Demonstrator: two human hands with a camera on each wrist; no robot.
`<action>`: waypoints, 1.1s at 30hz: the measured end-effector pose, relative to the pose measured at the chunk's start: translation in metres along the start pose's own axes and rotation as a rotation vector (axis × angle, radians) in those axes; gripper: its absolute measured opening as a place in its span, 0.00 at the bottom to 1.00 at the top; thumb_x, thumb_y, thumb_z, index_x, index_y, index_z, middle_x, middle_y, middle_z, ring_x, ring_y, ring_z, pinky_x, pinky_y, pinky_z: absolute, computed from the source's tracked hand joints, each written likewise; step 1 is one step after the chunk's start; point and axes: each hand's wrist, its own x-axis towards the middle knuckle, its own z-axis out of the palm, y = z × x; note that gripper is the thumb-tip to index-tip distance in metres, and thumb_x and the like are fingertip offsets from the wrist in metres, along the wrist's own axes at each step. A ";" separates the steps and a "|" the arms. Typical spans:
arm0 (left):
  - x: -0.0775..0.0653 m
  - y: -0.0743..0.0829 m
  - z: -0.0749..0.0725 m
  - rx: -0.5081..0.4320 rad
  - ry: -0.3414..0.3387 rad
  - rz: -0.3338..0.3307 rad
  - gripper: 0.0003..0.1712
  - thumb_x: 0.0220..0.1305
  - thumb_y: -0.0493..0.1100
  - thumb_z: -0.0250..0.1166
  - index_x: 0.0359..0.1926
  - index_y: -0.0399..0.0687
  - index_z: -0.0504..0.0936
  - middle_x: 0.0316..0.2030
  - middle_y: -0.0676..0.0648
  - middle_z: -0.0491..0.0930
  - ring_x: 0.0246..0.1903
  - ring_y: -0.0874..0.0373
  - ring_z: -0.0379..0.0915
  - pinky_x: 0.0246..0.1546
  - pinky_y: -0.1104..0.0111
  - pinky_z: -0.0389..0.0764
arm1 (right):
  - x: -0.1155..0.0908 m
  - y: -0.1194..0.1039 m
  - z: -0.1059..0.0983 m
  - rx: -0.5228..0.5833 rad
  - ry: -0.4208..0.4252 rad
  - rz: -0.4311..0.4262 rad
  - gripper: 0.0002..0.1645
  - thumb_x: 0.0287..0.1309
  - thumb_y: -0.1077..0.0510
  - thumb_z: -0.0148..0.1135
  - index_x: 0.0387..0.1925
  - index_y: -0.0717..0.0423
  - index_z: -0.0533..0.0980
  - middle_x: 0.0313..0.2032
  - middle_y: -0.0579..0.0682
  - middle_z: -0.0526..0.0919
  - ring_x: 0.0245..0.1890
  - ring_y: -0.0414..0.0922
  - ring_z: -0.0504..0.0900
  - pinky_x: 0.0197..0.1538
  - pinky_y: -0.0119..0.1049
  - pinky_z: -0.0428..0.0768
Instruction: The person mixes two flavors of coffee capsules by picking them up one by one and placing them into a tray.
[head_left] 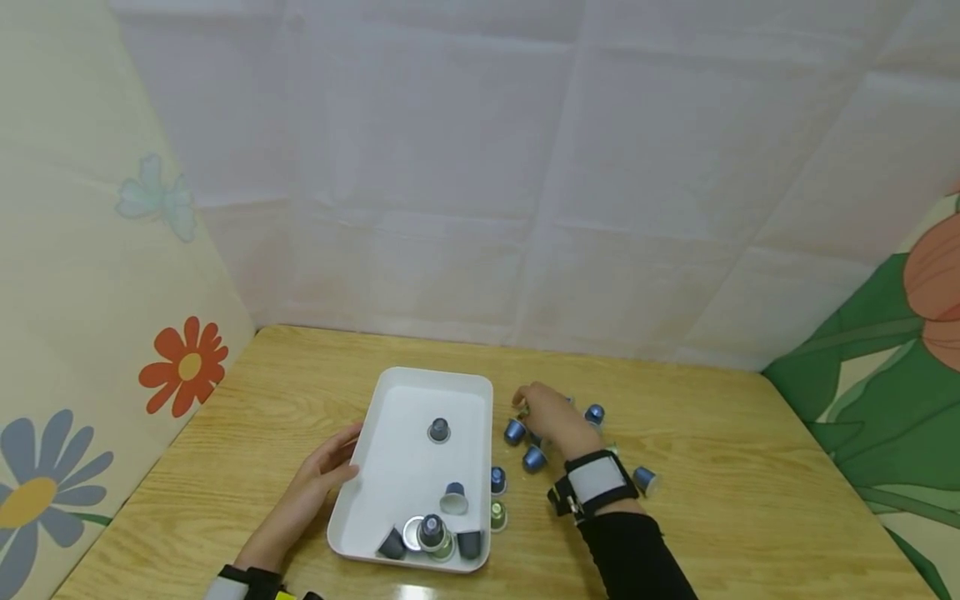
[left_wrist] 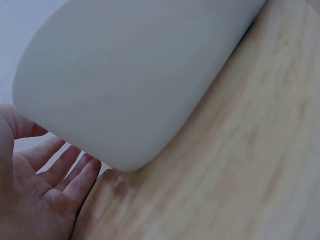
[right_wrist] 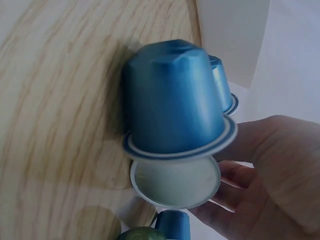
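Note:
My left hand (head_left: 330, 467) rests against the left side of a white tray (head_left: 397, 450), its fingers loosely extended; the left wrist view shows them by the tray's outer wall (left_wrist: 110, 90). Inside the tray, a dark coffee capsule (head_left: 438, 429) stands alone, and several others cluster at the near end around an upright dark capsule (head_left: 432, 531). My right hand (head_left: 555, 417) reaches down among loose capsules right of the tray. In the right wrist view its thumb and fingers lie around a pale-lidded capsule (right_wrist: 175, 182), partly hidden behind a nearer blue capsule (right_wrist: 172, 100).
Beside the tray's right wall are a blue capsule (head_left: 498, 479) and a green capsule (head_left: 498, 515). Another blue capsule (head_left: 644, 478) lies right of my wrist. The wooden table (head_left: 735, 467) meets a white cloth backdrop (head_left: 450, 167), with flower-patterned panels at both sides.

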 end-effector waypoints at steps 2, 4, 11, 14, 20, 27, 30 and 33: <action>0.000 0.000 0.000 -0.007 0.002 -0.009 0.35 0.69 0.36 0.57 0.74 0.36 0.58 0.72 0.35 0.58 0.69 0.40 0.54 0.55 0.71 0.68 | -0.001 0.000 0.000 -0.011 0.005 -0.010 0.17 0.58 0.67 0.65 0.51 0.60 0.80 0.47 0.57 0.81 0.48 0.53 0.80 0.53 0.48 0.77; 0.000 0.000 0.000 -0.010 0.001 -0.009 0.35 0.69 0.36 0.57 0.74 0.36 0.58 0.72 0.36 0.58 0.69 0.40 0.54 0.55 0.72 0.68 | -0.002 -0.001 -0.001 -0.014 0.013 -0.018 0.17 0.59 0.66 0.66 0.51 0.59 0.80 0.47 0.57 0.81 0.48 0.52 0.80 0.53 0.48 0.77; 0.000 0.000 -0.001 -0.029 -0.010 0.009 0.35 0.69 0.35 0.57 0.74 0.34 0.57 0.72 0.33 0.57 0.70 0.38 0.53 0.53 0.75 0.69 | -0.009 -0.006 -0.004 -0.013 0.050 -0.045 0.16 0.61 0.63 0.67 0.51 0.57 0.80 0.47 0.55 0.81 0.47 0.51 0.80 0.52 0.48 0.78; 0.000 0.000 0.000 -0.040 -0.006 0.012 0.35 0.69 0.35 0.57 0.74 0.33 0.57 0.72 0.33 0.58 0.70 0.38 0.53 0.53 0.75 0.70 | -0.011 -0.010 -0.006 -0.007 0.061 -0.040 0.17 0.61 0.61 0.67 0.52 0.57 0.80 0.48 0.54 0.81 0.48 0.51 0.80 0.52 0.48 0.78; 0.000 0.000 0.000 -0.038 -0.008 0.018 0.35 0.69 0.34 0.58 0.74 0.32 0.57 0.71 0.32 0.58 0.70 0.38 0.53 0.53 0.76 0.69 | -0.019 -0.018 -0.008 -0.008 0.100 -0.056 0.19 0.61 0.62 0.66 0.54 0.55 0.79 0.48 0.53 0.81 0.48 0.49 0.80 0.53 0.47 0.78; 0.001 0.001 0.001 -0.040 -0.006 0.008 0.35 0.69 0.34 0.57 0.74 0.33 0.57 0.72 0.33 0.58 0.70 0.38 0.53 0.53 0.76 0.69 | -0.028 -0.028 -0.011 -0.027 0.150 -0.132 0.23 0.60 0.64 0.67 0.58 0.57 0.77 0.53 0.56 0.80 0.55 0.54 0.78 0.55 0.50 0.76; 0.001 0.001 0.001 -0.037 -0.003 0.016 0.35 0.68 0.33 0.57 0.73 0.32 0.57 0.72 0.32 0.58 0.69 0.38 0.53 0.53 0.76 0.69 | -0.031 -0.033 -0.011 -0.012 0.157 -0.157 0.25 0.59 0.64 0.68 0.59 0.58 0.76 0.53 0.57 0.81 0.55 0.55 0.78 0.55 0.50 0.77; 0.001 0.001 0.001 -0.032 -0.001 0.015 0.35 0.68 0.34 0.57 0.73 0.32 0.57 0.72 0.32 0.58 0.69 0.38 0.53 0.53 0.76 0.69 | -0.036 -0.040 -0.010 -0.012 0.157 -0.199 0.23 0.59 0.65 0.68 0.56 0.59 0.77 0.50 0.56 0.82 0.52 0.54 0.79 0.52 0.48 0.78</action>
